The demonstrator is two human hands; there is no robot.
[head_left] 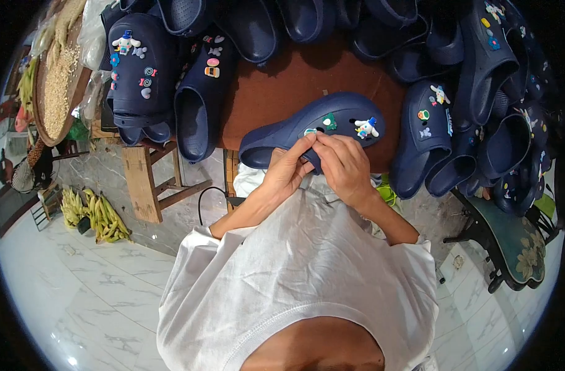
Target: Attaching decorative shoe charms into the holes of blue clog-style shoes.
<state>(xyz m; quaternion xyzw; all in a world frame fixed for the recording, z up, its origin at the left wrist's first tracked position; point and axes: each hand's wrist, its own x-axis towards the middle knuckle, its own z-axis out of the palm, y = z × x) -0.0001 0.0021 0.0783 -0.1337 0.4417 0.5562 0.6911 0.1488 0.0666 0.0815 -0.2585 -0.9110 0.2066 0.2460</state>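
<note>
A navy foam clog (276, 130) lies sideways in front of me, its open heel end to the left. On its upper sit a white charm with a blue hat (366, 127), a green-and-white charm (329, 122) and a small pale charm (310, 132), partly covered by fingertips. My left hand (287, 171) is closed on the clog's near edge, thumb at the small charm and the other fingers partly hidden. My right hand (342, 166) meets it there with thumb and fingers pinched together; what lies between them is hidden.
Navy clogs with charms stand at left (140, 80) and right (422, 133), with more along the back of the brown tabletop (332, 74). Below left is a wooden stool (143, 185); farther left, yellow-green produce (103, 216) lies on the floor. A dark patterned seat (505, 238) stands right.
</note>
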